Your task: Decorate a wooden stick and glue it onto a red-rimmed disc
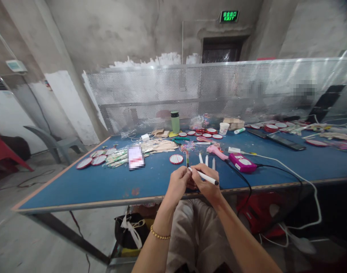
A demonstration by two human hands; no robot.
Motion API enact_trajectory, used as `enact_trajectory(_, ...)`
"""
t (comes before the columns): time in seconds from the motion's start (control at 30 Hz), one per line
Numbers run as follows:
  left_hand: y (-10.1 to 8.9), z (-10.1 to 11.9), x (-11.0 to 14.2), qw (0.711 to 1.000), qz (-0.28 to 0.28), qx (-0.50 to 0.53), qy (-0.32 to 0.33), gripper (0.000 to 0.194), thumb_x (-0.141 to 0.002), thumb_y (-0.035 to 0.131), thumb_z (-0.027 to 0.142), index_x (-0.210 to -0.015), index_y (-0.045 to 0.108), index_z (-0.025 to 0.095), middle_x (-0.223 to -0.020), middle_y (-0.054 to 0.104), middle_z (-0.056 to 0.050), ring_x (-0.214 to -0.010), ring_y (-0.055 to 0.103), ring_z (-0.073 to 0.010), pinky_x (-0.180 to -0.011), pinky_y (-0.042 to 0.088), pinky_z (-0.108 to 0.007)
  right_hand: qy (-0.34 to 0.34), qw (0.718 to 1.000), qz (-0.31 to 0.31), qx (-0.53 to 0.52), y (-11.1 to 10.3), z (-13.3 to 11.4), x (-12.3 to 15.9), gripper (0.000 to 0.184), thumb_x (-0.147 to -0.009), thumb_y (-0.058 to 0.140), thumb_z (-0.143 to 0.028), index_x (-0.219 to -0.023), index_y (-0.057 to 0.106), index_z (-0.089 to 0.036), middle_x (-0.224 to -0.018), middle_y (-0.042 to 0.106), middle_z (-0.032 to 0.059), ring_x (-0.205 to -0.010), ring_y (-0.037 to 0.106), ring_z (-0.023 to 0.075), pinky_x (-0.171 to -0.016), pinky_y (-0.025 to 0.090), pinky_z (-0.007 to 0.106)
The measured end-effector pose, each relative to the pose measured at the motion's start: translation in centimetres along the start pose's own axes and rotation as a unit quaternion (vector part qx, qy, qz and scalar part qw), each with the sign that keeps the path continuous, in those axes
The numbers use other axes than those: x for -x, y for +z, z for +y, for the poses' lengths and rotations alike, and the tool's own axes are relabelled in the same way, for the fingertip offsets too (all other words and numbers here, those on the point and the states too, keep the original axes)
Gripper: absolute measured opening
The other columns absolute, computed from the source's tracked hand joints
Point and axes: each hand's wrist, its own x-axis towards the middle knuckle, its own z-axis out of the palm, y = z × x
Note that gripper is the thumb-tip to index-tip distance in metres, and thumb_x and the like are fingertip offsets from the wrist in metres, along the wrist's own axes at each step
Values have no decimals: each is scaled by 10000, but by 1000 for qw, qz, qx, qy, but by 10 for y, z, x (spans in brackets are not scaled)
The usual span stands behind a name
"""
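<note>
Near the table's front edge, my left hand (179,182) is closed on a slim wooden stick (187,157), coloured green and reddish, which points up and away from me. My right hand (207,184) grips a white marker (206,177) with a black end, its tip at the lower part of the stick. The two hands nearly touch. Just beyond them lie several white markers (207,160). A round white disc with a red rim (176,159) is left of the stick. To the right is a pink handheld tool (217,152) with a black cord.
A purple box (242,163) with cables sits right. Bundles of sticks (160,145) and a blurred pale card (136,157) lie left. Farther back stand a green bottle (175,123) and a paper cup (224,129). A perforated metal screen (150,87) bounds the blue table (85,189).
</note>
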Motion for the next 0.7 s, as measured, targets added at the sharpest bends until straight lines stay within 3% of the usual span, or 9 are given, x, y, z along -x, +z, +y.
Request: enact_trajectory(0.7,0,-2,-1,1000,-6,-6,-7,341,-723,649,491,-660,501,189,-515,572,39,-465,603,-144,-487,533,-266,-16,1000,22,6,-2,-2,-1,178,-864,545,-178,-747,679,-195,-632,703,9,-505,624,117,-515,498,213)
